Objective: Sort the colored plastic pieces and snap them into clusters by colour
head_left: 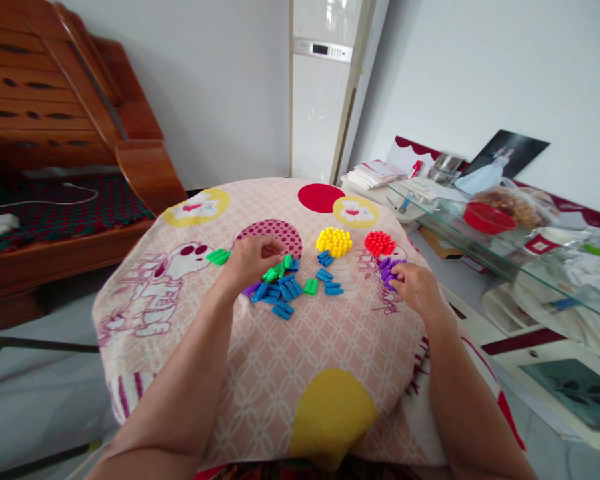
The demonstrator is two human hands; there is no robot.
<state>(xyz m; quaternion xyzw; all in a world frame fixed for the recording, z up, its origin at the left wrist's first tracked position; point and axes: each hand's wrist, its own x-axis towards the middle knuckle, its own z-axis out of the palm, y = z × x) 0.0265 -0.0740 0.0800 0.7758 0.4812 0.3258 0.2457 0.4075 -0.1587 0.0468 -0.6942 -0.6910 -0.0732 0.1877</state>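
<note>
My left hand (pixel 253 261) is over a mixed pile, its fingers bent toward the thumb at some short green plastic pieces (pixel 279 269); the fingertips seem closed on one of them. Beneath and in front of it lie several blue plastic pieces (pixel 283 311), with a purple piece partly hidden by the hand. At the right, my right hand (pixel 416 287) pinches a purple plastic piece at the edge of a purple cluster (pixel 387 272). Just behind that cluster sits a group of red pieces (pixel 379 243). Yellow pieces (pixel 334 242) stand packed together nearer the middle.
A patterned cloth covers the round table (pixel 260 387). More green pieces (pixel 219 257) lie left of my left hand, and loose blue ones (pixel 333 288) lie between my hands. To the right, a glass shelf (pixel 480 227) holds a red bowl (pixel 489 218). A wooden bench (pixel 145 167) stands left.
</note>
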